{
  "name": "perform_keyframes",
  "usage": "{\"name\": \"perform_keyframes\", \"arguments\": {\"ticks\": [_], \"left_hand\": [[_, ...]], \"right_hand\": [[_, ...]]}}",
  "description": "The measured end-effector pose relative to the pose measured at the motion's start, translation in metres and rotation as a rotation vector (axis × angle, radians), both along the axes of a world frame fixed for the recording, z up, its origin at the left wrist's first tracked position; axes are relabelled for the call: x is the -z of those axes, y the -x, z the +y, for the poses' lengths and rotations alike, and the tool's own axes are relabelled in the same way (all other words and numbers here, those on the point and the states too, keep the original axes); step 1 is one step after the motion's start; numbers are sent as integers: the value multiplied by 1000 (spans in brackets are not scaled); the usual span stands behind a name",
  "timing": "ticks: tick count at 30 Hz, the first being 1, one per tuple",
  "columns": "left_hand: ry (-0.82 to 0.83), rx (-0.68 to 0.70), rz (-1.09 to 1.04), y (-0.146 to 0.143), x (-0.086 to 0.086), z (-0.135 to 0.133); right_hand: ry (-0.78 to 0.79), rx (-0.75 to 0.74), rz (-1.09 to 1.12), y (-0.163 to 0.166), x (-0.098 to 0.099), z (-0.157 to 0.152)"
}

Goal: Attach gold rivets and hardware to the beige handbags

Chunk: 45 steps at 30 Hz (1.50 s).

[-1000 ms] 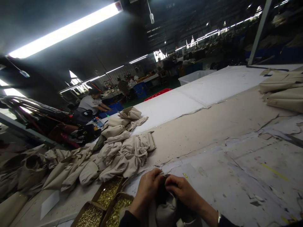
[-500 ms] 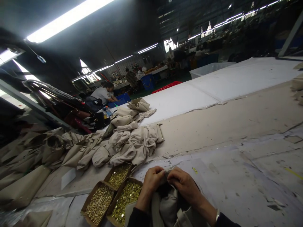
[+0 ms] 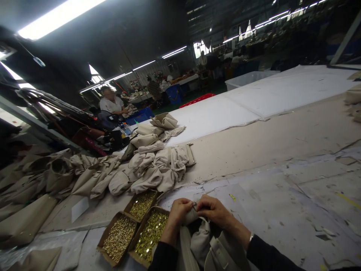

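Observation:
My left hand is closed, thumb and fingers pinching the upper edge of a beige bag. Right beside it, my right hand pinches the same edge, so the fingertips of both hands nearly meet. Any small part between the fingertips is hidden. The bag's soft body and a strap hang below my wrists at the table's near edge. To the left stand three cardboard boxes with small gold-coloured metal pieces: a near-left box, a back box and a right box.
Beige bags and fabric pieces are heaped beyond the boxes, with more bags at left. The long table stretches right, with scraps on its covering. A co-worker is at a blue bin in back.
Both hands have stayed on the bag's edge, and more of its strap and front now shows below them. The co-worker in back has straightened up and holds some fabric. My view has shifted slightly.

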<state>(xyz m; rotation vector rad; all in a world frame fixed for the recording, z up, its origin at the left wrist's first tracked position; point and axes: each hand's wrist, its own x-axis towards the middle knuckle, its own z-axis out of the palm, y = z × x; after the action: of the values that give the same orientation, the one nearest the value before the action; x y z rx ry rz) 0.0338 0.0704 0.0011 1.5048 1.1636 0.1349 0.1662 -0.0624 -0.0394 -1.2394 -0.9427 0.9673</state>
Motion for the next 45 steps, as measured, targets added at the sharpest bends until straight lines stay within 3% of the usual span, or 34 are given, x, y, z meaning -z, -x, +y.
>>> {"name": "perform_keyframes", "arguments": {"ticks": [26, 45], "left_hand": [[-219, 41, 76, -6, 5, -12], [-240, 48, 129, -6, 2, -16]], "right_hand": [[28, 65, 101, -6, 9, -3], [101, 59, 144, -8, 9, 1]]}}
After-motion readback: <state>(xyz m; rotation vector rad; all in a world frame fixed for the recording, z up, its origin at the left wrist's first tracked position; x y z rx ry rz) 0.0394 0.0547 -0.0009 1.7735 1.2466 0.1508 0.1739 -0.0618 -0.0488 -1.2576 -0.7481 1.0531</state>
